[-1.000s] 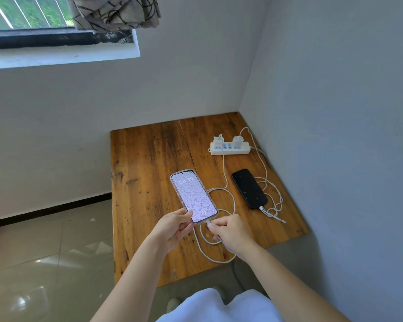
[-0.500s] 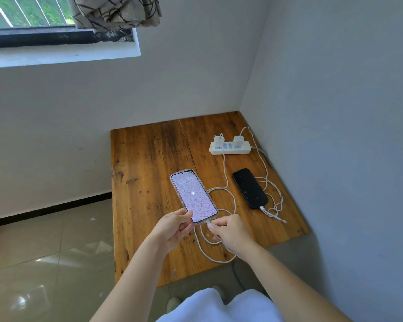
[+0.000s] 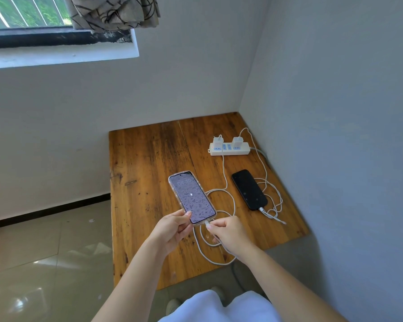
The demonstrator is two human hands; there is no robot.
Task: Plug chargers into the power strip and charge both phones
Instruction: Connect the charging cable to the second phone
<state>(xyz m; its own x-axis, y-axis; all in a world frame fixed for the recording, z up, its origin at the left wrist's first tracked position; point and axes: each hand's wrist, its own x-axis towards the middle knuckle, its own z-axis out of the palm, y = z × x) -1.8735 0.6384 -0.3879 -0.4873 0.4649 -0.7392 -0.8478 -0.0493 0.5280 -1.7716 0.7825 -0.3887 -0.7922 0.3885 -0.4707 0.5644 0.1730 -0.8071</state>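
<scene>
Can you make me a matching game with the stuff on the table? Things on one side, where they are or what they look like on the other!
Things:
1. lit phone
2. black phone
3. power strip
4. right hand

Clues:
A. lies flat on the table, screen dark, cable in it
B. pinches a white cable plug at a phone's bottom edge
C. held by the left hand, screen glowing
D. has two white chargers standing in it

Pairs: 1-C, 2-A, 3-D, 4-B
</scene>
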